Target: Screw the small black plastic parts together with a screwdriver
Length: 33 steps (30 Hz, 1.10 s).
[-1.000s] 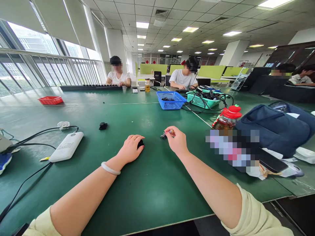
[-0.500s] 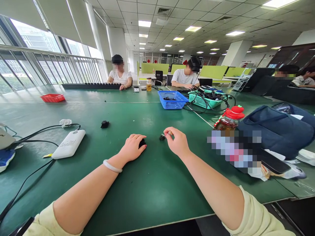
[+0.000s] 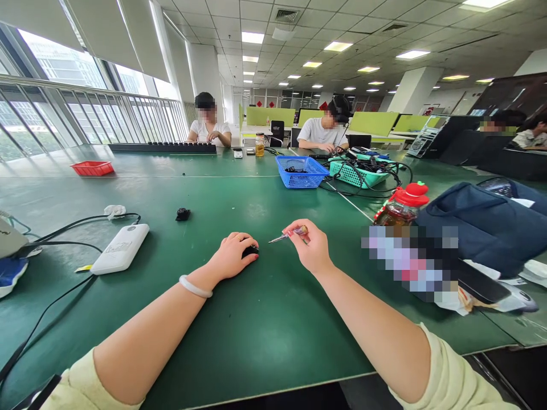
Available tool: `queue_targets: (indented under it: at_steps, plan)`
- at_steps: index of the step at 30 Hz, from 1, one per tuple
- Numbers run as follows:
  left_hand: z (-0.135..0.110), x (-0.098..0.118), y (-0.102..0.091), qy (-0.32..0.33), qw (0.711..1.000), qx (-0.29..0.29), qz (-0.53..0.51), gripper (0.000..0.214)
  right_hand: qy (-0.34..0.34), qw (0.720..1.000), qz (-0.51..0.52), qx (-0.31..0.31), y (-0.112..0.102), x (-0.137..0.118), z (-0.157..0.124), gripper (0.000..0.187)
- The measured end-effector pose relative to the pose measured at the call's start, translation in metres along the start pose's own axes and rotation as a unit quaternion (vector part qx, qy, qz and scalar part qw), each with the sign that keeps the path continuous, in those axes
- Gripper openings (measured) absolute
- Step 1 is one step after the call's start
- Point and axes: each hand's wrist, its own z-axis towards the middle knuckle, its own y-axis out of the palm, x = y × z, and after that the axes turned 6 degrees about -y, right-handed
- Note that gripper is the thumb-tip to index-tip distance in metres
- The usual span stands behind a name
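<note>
My left hand [image 3: 234, 254] rests on the green table [image 3: 256, 330], its fingers curled round a small black part [image 3: 251, 250]. Much of that part is hidden under the fingers, and its kind is not clear. To the right of it, my right hand [image 3: 311, 245] grips a small screwdriver [image 3: 280, 238] with an amber-looking handle. The thin metal shaft points left toward the black part, and its tip is a short way apart from it. Another small black lump [image 3: 183, 214] lies on the table beyond my left hand.
A white power bank [image 3: 121, 249] with black cables lies at left. A red tray [image 3: 92, 168], a blue basket [image 3: 301, 172] and a green basket [image 3: 359, 172] full of cables stand farther back. At right are a red-lidded bottle [image 3: 404, 205] and a dark blue bag [image 3: 478, 228]. Two people sit across.
The screwdriver's shaft now shows clearly, pointing left. A small black piece near my right fingertips no longer shows there. My left hand has stayed nearly in place, with more of its black part visible.
</note>
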Motion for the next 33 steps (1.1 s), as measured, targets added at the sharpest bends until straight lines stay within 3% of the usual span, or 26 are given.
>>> queue_targets:
  at_steps: [3,7,14,20,26,30,33]
  plan:
    - [0.002,-0.014,-0.004,-0.040,0.999,0.020,0.020,0.026,-0.007,1.000,-0.016,-0.005,0.000,-0.002,0.000,0.007]
    - [0.002,-0.049,-0.018,-0.139,0.987,0.043,0.075,0.031,-0.024,0.999,-0.047,-0.010,0.000,-0.004,-0.001,0.007]
    - [-0.023,-0.118,-0.058,-0.318,0.928,0.054,0.184,0.035,-0.064,0.993,-0.102,-0.020,-0.002,-0.003,0.000,0.007]
    - [-0.035,-0.130,-0.074,-0.354,0.910,0.106,0.187,0.028,-0.079,0.989,-0.121,-0.021,-0.003,-0.007,-0.001,0.008]
    - [-0.031,-0.118,-0.086,-0.339,0.909,0.234,0.066,0.036,-0.089,0.988,-0.127,-0.016,-0.003,-0.012,0.000,0.009]
    - [-0.031,-0.117,-0.094,-0.414,0.867,0.268,-0.077,0.033,-0.092,0.988,-0.126,-0.015,-0.004,-0.012,0.001,0.009]
    - [-0.032,-0.123,-0.096,-0.411,0.827,0.292,-0.249,0.041,-0.093,0.987,-0.129,-0.023,-0.004,-0.012,0.000,0.009]
